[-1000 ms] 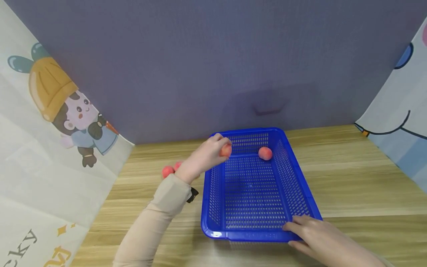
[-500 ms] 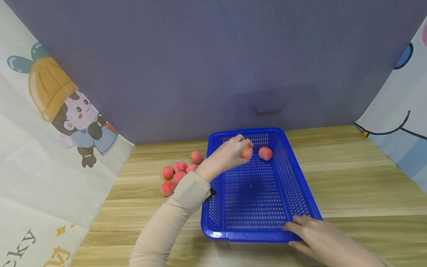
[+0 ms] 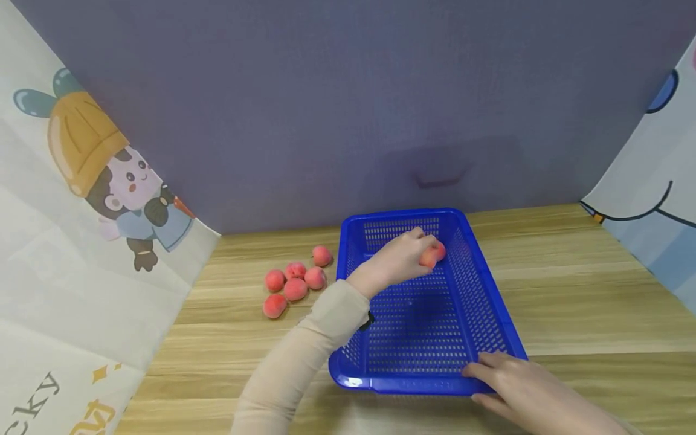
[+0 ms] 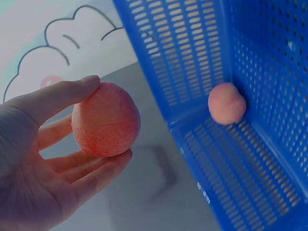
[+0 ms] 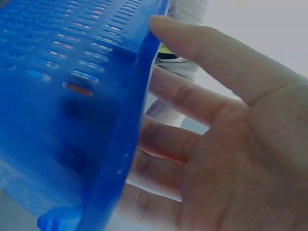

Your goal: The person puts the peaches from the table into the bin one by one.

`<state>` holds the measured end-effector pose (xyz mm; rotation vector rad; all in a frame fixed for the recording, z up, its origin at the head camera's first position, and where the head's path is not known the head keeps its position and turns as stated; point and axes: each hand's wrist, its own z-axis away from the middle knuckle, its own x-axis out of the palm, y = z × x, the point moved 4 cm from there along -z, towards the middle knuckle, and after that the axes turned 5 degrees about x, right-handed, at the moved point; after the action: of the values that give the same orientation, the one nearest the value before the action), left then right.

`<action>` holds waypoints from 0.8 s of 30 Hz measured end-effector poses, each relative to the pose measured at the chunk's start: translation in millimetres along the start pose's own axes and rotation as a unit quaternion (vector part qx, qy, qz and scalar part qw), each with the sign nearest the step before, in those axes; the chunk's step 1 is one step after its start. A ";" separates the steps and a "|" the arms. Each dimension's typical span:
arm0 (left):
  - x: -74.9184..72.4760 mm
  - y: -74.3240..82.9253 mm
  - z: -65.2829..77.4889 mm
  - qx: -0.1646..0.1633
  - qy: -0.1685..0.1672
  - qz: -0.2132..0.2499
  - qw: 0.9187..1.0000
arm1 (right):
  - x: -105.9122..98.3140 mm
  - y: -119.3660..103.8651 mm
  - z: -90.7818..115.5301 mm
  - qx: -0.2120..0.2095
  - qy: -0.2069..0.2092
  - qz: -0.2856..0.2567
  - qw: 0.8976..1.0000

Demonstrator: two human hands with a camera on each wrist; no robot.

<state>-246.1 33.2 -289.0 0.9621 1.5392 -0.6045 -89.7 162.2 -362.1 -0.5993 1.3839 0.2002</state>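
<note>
My left hand (image 3: 403, 256) reaches over the far part of the blue plastic basket (image 3: 371, 383), holding a peach (image 4: 106, 119) between thumb and fingers. Another peach (image 4: 227, 103) lies in the basket's far right corner; from the head view the held one partly overlaps it. At the near right corner my right hand (image 3: 508, 377) grips the basket's rim, fingers over the edge and thumb on the outside. The right wrist view shows the thumb and fingers (image 5: 168, 139) along the blue rim.
Several peaches (image 3: 295, 289) sit in a loose cluster on the wooden table (image 3: 217, 350), left of the basket. Behind the table rises a grey-blue panel (image 3: 326, 121). Cartoon-printed white sheets (image 3: 49, 254) border the left and right sides.
My left hand has carried its peach rightward, from the basket's left rim to beside the peach in the far corner. The table peaches are now uncovered. My right hand stays put.
</note>
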 end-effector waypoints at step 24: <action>48.7 2.2 -30.7 -0.021 -0.026 -0.019 0.999 | -2.2 -1.2 -0.3 -0.006 0.007 0.006 1.000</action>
<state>-260.9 71.1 -329.8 0.8809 1.5208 -0.6184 -89.9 161.5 -359.8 -0.6039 1.4002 0.2148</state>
